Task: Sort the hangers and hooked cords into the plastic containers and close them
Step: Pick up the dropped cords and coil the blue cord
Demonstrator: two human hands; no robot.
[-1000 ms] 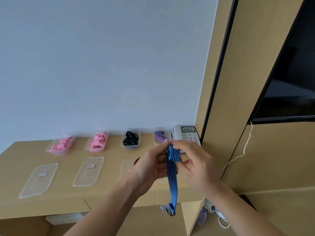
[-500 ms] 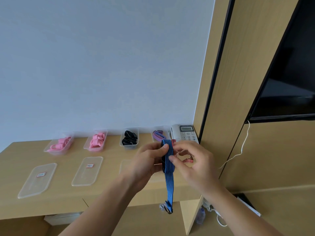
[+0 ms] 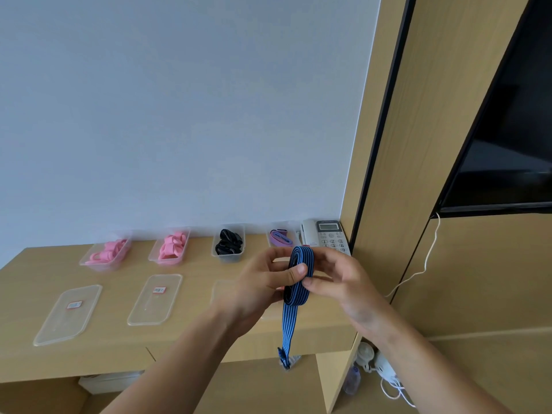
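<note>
A blue striped hooked cord [image 3: 299, 274] is partly wound into a loop in front of me, above the desk. My left hand [image 3: 263, 289] grips the loop, thumb pressed on its side. My right hand [image 3: 339, 282] pinches the loop from the right. The cord's free tail hangs down to a clear hook [image 3: 286, 360] below the desk edge. Along the wall stand open clear containers: two with pink hangers [image 3: 106, 252] [image 3: 171, 247], one with black items [image 3: 228, 243], one with a purple cord [image 3: 280, 238].
Clear lids [image 3: 67, 313] [image 3: 155, 298] with labels lie on the wooden desk [image 3: 35, 360]; a third lid [image 3: 221, 289] is partly behind my left hand. A grey telephone [image 3: 327, 236] sits at the back right. A wooden panel and a dark screen [image 3: 507, 138] stand on the right.
Both hands have wound more of the blue cord into the loop. The hanging tail is shorter and its hook has risen.
</note>
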